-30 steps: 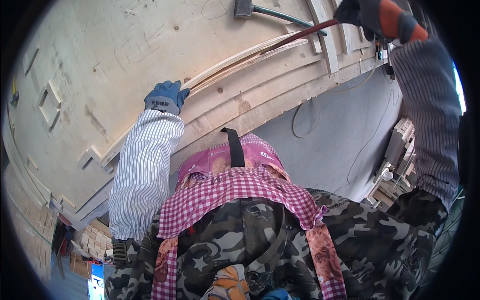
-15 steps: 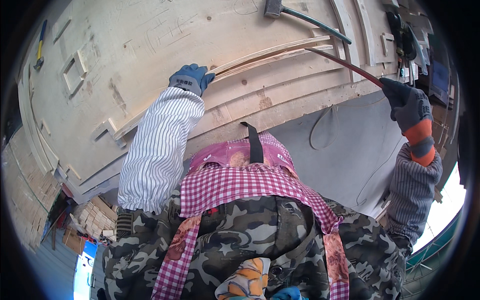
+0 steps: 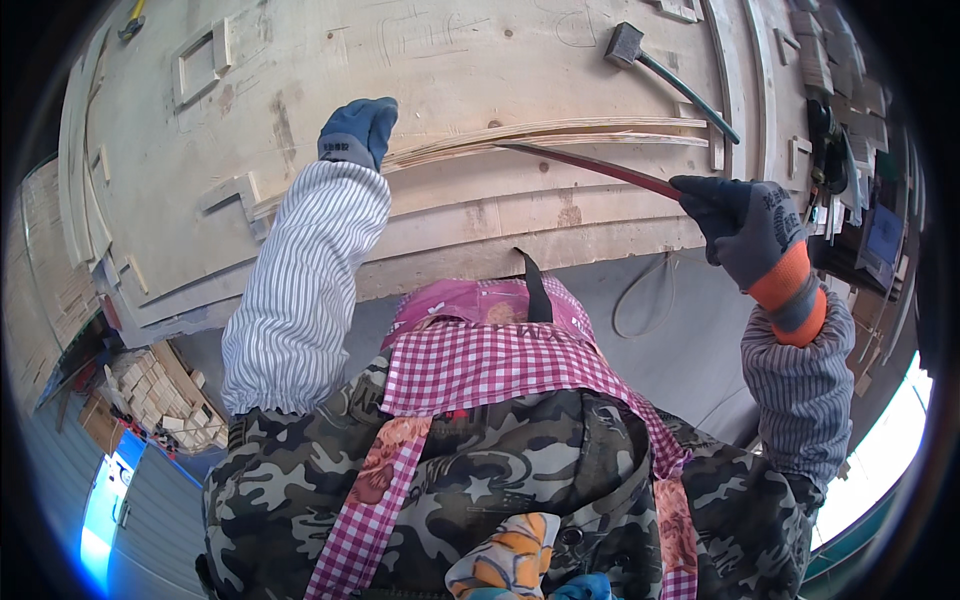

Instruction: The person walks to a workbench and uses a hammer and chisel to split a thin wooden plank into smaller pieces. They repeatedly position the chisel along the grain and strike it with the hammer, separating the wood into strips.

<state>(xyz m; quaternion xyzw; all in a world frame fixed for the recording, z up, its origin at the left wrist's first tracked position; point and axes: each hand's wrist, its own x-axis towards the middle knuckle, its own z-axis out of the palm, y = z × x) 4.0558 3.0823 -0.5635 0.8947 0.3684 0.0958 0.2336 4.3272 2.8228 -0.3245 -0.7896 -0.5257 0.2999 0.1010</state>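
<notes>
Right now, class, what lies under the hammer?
The hammer head rests on the pale wooden board, visible around it; its green handle crosses over a wooden strip. The surface directly beneath both is covered and cannot be seen.

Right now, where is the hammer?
In the head view, the hammer lies on the wooden board at upper right, beyond and left of the right hand.

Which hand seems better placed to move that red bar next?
Probably the right hand: it grips the red bar, whose far end is at the wood strips. The left hand is apart from the bar.
</notes>
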